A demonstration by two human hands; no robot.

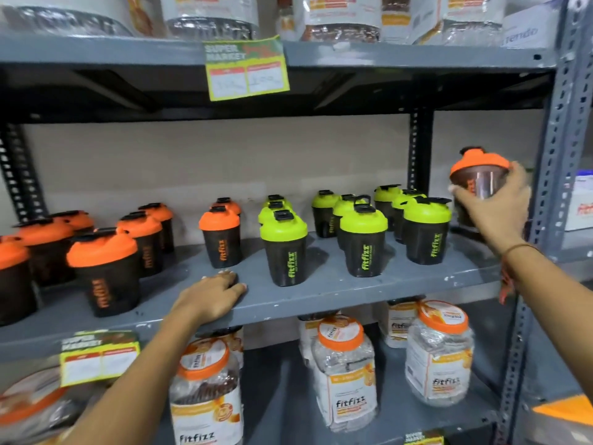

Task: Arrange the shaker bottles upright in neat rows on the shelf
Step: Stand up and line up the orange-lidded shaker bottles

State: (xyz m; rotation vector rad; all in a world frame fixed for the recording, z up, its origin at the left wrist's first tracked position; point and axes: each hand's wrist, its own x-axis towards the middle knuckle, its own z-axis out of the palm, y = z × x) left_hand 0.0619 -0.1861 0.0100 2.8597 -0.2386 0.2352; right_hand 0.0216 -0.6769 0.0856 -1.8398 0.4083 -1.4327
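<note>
Dark shaker bottles stand upright on the grey middle shelf. Several orange-lidded shakers fill the left part, with two more near the middle. Green-lidded shakers stand in short rows from the centre to the right, the last one close to the shelf's right end. My right hand grips an orange-lidded shaker lifted above the right end of the shelf. My left hand lies flat on the shelf's front edge, fingers spread, holding nothing.
A grey perforated upright frames the right side. Clear jars with orange lids crowd the shelf below. Bagged goods sit on the top shelf, and a yellow-green price tag hangs from its edge. Another tag hangs lower left.
</note>
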